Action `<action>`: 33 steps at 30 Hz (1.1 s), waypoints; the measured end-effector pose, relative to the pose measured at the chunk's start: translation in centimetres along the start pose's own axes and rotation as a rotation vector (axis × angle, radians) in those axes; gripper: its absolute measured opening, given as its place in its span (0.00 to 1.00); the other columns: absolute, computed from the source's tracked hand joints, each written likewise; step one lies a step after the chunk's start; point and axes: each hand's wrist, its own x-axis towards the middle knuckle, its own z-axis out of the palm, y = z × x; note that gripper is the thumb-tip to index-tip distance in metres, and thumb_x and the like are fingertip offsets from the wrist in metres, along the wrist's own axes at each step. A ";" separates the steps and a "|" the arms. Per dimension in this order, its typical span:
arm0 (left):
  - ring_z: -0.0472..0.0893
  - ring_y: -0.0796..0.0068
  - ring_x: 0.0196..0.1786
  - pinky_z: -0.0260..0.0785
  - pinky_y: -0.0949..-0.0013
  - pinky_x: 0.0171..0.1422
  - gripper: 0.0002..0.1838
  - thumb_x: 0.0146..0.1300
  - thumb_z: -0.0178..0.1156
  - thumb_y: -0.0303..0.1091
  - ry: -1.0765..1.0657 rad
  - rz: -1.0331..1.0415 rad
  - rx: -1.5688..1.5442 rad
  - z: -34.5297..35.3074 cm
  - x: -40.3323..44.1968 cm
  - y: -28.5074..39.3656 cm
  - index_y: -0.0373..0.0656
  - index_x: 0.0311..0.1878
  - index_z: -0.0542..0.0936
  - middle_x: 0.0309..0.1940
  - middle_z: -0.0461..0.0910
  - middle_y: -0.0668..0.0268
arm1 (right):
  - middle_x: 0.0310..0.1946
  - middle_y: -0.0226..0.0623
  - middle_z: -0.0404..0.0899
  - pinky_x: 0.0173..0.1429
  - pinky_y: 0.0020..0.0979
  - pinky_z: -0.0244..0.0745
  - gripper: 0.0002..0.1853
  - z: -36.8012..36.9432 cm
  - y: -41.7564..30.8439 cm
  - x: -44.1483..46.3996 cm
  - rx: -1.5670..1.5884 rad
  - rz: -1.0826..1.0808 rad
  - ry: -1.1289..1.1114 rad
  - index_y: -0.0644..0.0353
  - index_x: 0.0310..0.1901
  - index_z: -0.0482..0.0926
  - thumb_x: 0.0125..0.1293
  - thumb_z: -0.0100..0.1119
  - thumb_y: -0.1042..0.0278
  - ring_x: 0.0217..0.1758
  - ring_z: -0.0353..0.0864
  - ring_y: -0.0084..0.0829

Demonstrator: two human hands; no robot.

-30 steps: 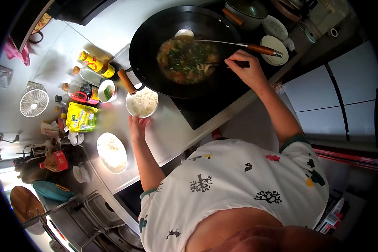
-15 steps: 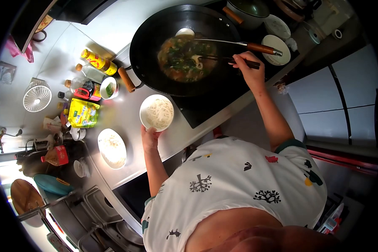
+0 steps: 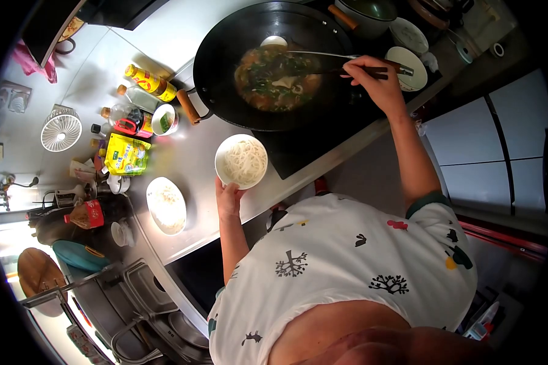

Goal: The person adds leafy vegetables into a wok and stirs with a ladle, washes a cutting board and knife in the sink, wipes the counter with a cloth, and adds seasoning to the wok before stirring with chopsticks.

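Note:
My left hand [image 3: 229, 198] grips a white bowl of pale noodles [image 3: 242, 161] by its near rim, beside the wok. My right hand [image 3: 374, 78] is closed on dark chopsticks [image 3: 340, 71], whose tips reach into the wok. The large black wok [image 3: 216, 73] holds a reddish-brown soup with green leaves and pale pieces [image 3: 278, 79]. A ladle with a metal stem [image 3: 313, 53] rests in the wok, its pale bowl [image 3: 274, 42] at the far side of the soup; its wooden handle is partly behind my right hand.
An oval white plate [image 3: 167, 207] lies on the counter at left. Bottles, a yellow pouch [image 3: 126, 155] and a small bowl with greens [image 3: 165, 120] stand near the wall. A lidded pot [image 3: 368, 18] and a white bowl [image 3: 406, 68] sit right of the wok.
The noodle bowl, first beside the wok handle, has moved right and toward me, now gripped in my left hand. My right hand and the chopsticks have shifted up over the ladle handle.

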 end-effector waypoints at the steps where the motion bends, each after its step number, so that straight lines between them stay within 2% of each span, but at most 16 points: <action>1: 0.79 0.54 0.55 0.80 0.55 0.52 0.34 0.52 0.44 0.17 0.001 0.002 0.003 -0.2 0.0 -0.2 0.40 0.66 0.59 0.56 0.72 0.50 | 0.33 0.29 0.82 0.39 0.20 0.76 0.08 0.1 0.2 0.2 0.006 -0.015 -0.022 0.62 0.38 0.83 0.65 0.62 0.67 0.37 0.83 0.21; 9: 0.80 0.56 0.53 0.81 0.59 0.50 0.32 0.54 0.45 0.17 0.021 -0.016 0.014 -0.4 -0.1 -1.1 0.40 0.66 0.59 0.54 0.74 0.51 | 0.32 0.27 0.80 0.38 0.20 0.74 0.06 2.8 1.3 0.3 0.034 -0.045 -0.135 0.63 0.35 0.82 0.64 0.62 0.70 0.35 0.82 0.19; 13: 0.81 0.57 0.52 0.81 0.61 0.48 0.32 0.54 0.45 0.17 0.026 -0.025 0.004 -0.1 -0.1 -1.1 0.40 0.66 0.59 0.53 0.74 0.51 | 0.30 0.28 0.79 0.40 0.21 0.71 0.05 3.6 2.4 0.9 -0.066 -0.197 -0.087 0.64 0.34 0.82 0.63 0.62 0.72 0.33 0.79 0.18; 16: 0.81 0.57 0.52 0.81 0.61 0.48 0.33 0.53 0.45 0.17 0.022 -0.019 -0.009 0.0 -0.2 -1.1 0.40 0.66 0.59 0.53 0.74 0.51 | 0.31 0.28 0.79 0.40 0.21 0.71 0.05 3.5 2.4 1.8 -0.073 -0.212 -0.071 0.64 0.34 0.82 0.63 0.62 0.71 0.33 0.77 0.18; 19: 0.80 0.56 0.53 0.82 0.61 0.48 0.34 0.53 0.44 0.16 0.019 -0.012 -0.007 0.2 -0.4 -0.9 0.39 0.67 0.58 0.54 0.74 0.51 | 0.29 0.28 0.80 0.39 0.21 0.72 0.07 3.6 3.5 3.4 -0.139 -0.166 -0.121 0.64 0.34 0.82 0.64 0.63 0.69 0.33 0.79 0.18; 22: 0.80 0.56 0.53 0.82 0.60 0.48 0.34 0.52 0.44 0.17 -0.002 0.008 -0.016 0.4 -0.7 -0.7 0.39 0.67 0.58 0.54 0.74 0.50 | 0.27 0.29 0.81 0.38 0.22 0.74 0.08 3.5 3.8 5.7 -0.071 -0.063 -0.152 0.62 0.34 0.82 0.64 0.62 0.66 0.32 0.81 0.19; 23: 0.81 0.56 0.53 0.82 0.60 0.48 0.34 0.52 0.44 0.17 -0.011 0.012 -0.016 0.4 -0.9 -0.6 0.39 0.67 0.58 0.54 0.74 0.50 | 0.26 0.32 0.82 0.36 0.23 0.77 0.10 3.2 4.4 6.9 -0.049 -0.020 -0.157 0.61 0.35 0.82 0.64 0.63 0.63 0.31 0.84 0.22; 26: 0.81 0.56 0.52 0.82 0.61 0.49 0.35 0.51 0.44 0.17 0.001 0.020 -0.025 0.9 -1.7 -0.2 0.39 0.67 0.59 0.53 0.75 0.50 | 0.30 0.38 0.82 0.35 0.22 0.80 0.13 2.6 4.0 9.2 0.121 0.174 -0.172 0.64 0.36 0.81 0.62 0.65 0.61 0.31 0.86 0.29; 33: 0.81 0.58 0.51 0.81 0.62 0.48 0.33 0.53 0.45 0.17 0.050 0.055 -0.044 1.9 -3.3 -0.3 0.39 0.66 0.60 0.53 0.75 0.52 | 0.36 0.42 0.82 0.34 0.26 0.82 0.13 3.8 4.3 11.5 0.178 0.277 -0.233 0.67 0.36 0.79 0.62 0.65 0.62 0.32 0.87 0.35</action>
